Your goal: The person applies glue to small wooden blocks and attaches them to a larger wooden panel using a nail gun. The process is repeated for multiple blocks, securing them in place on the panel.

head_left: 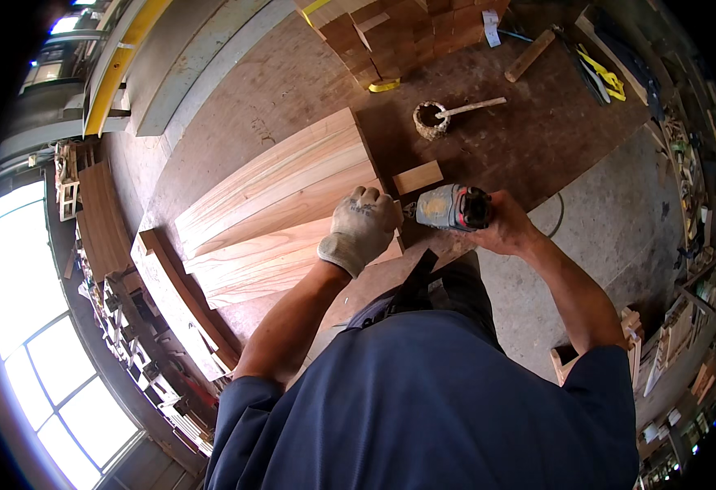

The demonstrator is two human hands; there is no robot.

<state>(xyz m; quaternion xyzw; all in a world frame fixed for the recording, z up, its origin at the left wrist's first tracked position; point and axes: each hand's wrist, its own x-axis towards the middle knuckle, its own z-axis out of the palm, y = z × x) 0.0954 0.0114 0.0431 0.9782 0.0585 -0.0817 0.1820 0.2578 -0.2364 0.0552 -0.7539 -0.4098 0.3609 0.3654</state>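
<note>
My left hand (360, 226) wears a pale work glove and is closed at the right end of a wide wooden panel (280, 188) made of several boards. What its curled fingers hold is hidden. My bare right hand (503, 225) grips a grey and red cordless drill (444, 207) from behind. The drill's front points left, close to my gloved fingers and the panel's end. Just beyond the drill lies a short wooden block (418, 176).
Ahead stands a pot (430, 121) with crusted sides and a stick in it. Stacked wooden blocks (391, 41) rise at the far side. A curved wooden piece (186, 302) lies left of the panel. Yellow-handled tools (603, 75) sit far right, near a loose wooden bar (529, 55).
</note>
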